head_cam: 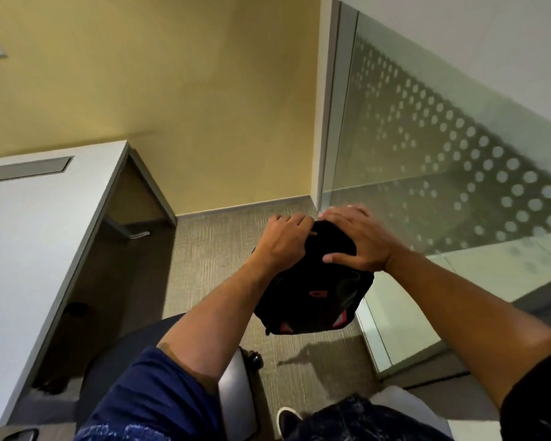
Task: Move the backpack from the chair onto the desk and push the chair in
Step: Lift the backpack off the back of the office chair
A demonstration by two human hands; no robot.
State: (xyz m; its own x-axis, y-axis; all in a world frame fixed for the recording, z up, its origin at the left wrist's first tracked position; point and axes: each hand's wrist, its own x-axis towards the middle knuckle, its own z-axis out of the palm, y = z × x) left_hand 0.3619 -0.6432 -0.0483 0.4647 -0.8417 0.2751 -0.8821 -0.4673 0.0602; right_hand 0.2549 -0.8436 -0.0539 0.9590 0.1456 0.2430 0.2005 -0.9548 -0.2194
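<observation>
A black backpack [315, 297] with red accents hangs in the air above the carpet, clear of the chair. My left hand [283, 243] is closed on its top left edge. My right hand [357, 237] grips the top right, fingers spread over the fabric. The dark chair seat [124, 361] with a grey armrest [236, 386] sits below my left arm, beside the desk. The white desk [29, 233] stands at the left with a grey hatch set into its top.
A yellow wall runs behind the desk. A frosted glass partition [442, 170] with a dot pattern closes off the right side. Grey carpet [220, 249] lies between desk and glass. My shoe [288, 418] shows at the bottom.
</observation>
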